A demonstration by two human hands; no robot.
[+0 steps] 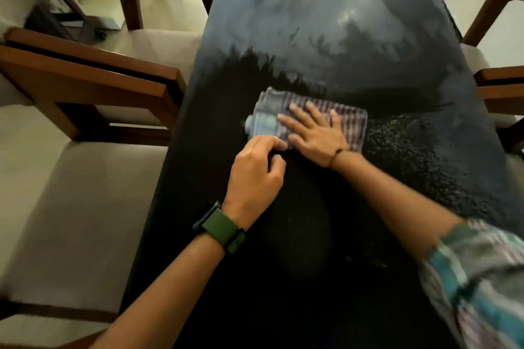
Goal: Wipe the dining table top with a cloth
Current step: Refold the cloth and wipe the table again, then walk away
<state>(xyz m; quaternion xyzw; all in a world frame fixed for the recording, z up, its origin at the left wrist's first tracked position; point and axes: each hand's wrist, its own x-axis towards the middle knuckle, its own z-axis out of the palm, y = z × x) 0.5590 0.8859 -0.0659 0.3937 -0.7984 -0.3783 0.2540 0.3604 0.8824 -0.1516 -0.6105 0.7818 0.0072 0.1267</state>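
Right hand's (314,133) grip is released, palm flat pressing the folded checked cloth (309,119) mid-desk (326,22) to wipe; left hand (256,176), fingers curled, pinches the cloth's near edge, steadying it.

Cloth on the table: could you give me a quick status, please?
Right hand flat on the cloth. Left hand fingertips at its near edge. Dark table streaked beyond. Nothing in the way.

Single head view: wide-angle, worn high, facing forward and steeply down over dark surface (326,22); near, forearms filling foreground.
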